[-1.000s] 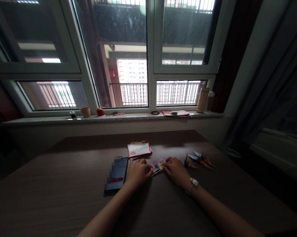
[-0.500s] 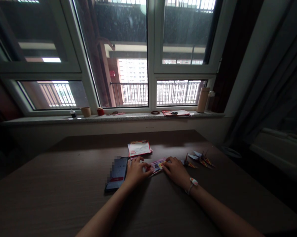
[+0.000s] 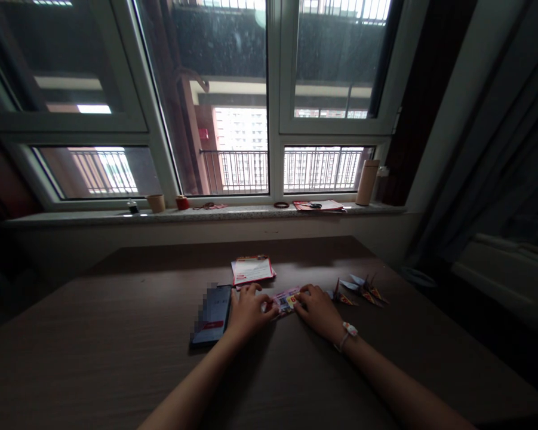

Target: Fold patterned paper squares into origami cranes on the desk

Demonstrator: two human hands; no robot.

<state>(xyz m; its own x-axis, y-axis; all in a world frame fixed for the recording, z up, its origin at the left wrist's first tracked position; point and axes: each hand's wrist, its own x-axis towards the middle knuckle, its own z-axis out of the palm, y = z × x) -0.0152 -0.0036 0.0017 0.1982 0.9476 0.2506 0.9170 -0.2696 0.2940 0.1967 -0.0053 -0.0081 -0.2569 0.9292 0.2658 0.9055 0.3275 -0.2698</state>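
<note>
A small sheet of colourful printed paper (image 3: 285, 300) lies on the dark wooden table (image 3: 116, 346), between my two hands. My left hand (image 3: 249, 313) grips its left end, thumb and fingers curled in. At the right end, my right hand (image 3: 319, 309) pinches the paper with bent fingers; a bracelet with a pale charm circles that wrist. Beside my left hand lies a phone (image 3: 214, 316) with its screen lit. Several folded paper cranes (image 3: 365, 291) sit just right of my right hand.
Beyond my hands lies a stack of red-edged printed sheets (image 3: 253, 270). The windowsill (image 3: 251, 211) holds a paper cup (image 3: 156, 203), a red spool (image 3: 182, 203), scissors on red papers (image 3: 320, 205) and a tall bottle (image 3: 368, 183). The table's right edge slants past the cranes.
Both hands stay almost in place on the paper. My fingers have shifted very slightly; the other things have not moved.
</note>
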